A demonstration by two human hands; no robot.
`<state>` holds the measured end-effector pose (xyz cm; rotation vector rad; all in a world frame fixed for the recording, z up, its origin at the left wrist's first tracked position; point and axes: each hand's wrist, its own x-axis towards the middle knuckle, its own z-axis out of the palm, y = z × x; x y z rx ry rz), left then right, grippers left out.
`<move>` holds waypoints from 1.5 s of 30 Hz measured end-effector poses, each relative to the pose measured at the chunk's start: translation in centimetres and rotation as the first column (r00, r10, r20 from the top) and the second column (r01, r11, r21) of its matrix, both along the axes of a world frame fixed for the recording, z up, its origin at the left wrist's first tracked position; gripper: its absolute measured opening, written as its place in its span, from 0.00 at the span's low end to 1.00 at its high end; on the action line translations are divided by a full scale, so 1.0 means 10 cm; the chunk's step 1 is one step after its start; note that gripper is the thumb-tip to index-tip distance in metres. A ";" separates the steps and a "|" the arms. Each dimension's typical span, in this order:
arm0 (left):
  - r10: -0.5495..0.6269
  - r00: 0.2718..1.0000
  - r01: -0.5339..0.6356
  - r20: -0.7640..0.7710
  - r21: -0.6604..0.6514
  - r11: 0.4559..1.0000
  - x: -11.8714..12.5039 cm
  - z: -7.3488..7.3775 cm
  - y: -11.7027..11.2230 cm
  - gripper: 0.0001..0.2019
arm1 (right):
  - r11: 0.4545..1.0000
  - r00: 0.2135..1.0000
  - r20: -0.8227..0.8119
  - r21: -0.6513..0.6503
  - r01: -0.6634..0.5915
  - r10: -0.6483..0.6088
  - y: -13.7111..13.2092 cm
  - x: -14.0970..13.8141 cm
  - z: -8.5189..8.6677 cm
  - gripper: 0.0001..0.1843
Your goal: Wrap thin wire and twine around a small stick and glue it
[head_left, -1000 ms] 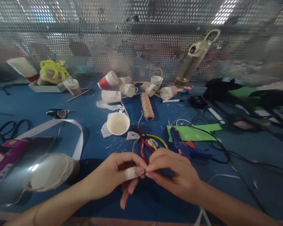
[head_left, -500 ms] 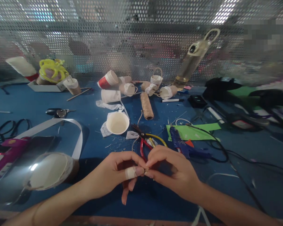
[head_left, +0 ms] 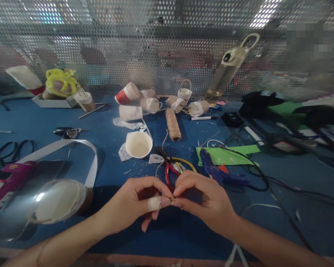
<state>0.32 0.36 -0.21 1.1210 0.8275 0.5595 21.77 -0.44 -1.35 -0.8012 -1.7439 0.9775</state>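
My left hand and my right hand meet fingertip to fingertip above the near edge of the blue table. Both hands pinch something very small between thumb and forefinger; I cannot make it out. The left thumb wears a pale plaster. Just beyond the hands lie red-handled pliers and a yellow-handled tool. A blue glue gun lies to the right of them on green paper.
A white paper cup stands open beyond the pliers, a twine spool behind it. More cups lie by the mesh wall, with a bottle leaning there. A wrapped cup and pink glue gun sit left. Black cables run right.
The hands have drawn slightly closer together and shifted a little away from me. The left hand's lower fingers have curled up. Nothing on the table moved.
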 end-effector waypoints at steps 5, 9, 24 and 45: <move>0.020 0.997 -0.016 -0.081 0.045 0.999 0.01 0.06 -0.02 0.10 | 0.999 1.000 0.009 0.053 -0.001 0.000 -0.01 0.00 0.02 0.03; 0.011 0.995 -0.004 -0.097 0.077 0.997 0.01 0.10 -0.01 0.08 | 0.997 1.000 0.016 0.079 0.014 -0.015 -0.01 0.00 0.04 0.02; 0.038 0.993 -0.025 -0.116 0.114 0.993 0.03 0.13 -0.01 0.09 | 1.000 1.000 -0.012 0.029 -0.012 0.012 -0.05 -0.01 0.06 0.02; -0.088 0.989 0.101 -0.118 0.110 0.989 0.00 0.10 -0.03 0.13 | 1.000 0.997 -0.075 -0.013 -0.018 0.017 -0.07 0.03 0.06 0.05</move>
